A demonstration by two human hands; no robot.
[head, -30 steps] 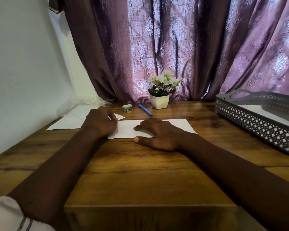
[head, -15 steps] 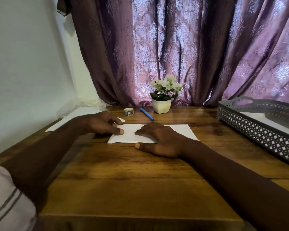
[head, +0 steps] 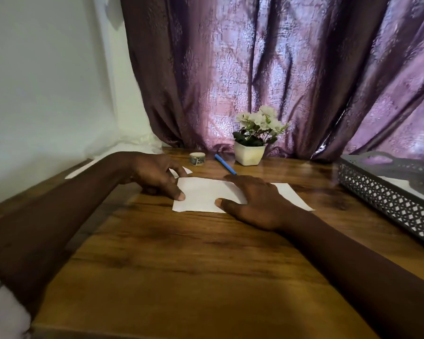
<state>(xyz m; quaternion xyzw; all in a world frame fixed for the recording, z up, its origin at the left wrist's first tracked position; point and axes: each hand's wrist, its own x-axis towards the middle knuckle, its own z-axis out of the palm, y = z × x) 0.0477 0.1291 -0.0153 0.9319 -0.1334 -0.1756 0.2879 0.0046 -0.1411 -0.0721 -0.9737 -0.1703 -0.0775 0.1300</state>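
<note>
A white sheet of paper [head: 201, 196] lies flat on the wooden table [head: 181, 260], its left part folded over. My right hand [head: 252, 204] lies flat on the middle of the sheet, fingers spread, pressing it down. My left hand [head: 157, 174] is at the sheet's left edge, thumb tip pressing on the paper and a finger touching the far left corner.
A second white sheet [head: 83, 168] lies behind my left arm. At the back stand a small tape roll [head: 197, 158], a blue pen [head: 225, 164] and a white pot of flowers [head: 250, 143]. A grey perforated tray [head: 387, 194] fills the right side. Purple curtains hang behind.
My left hand has uncurled from the paper's left edge and now presses it with thumb and finger. The right hand has stayed on the sheet. The view has tilted slightly.
</note>
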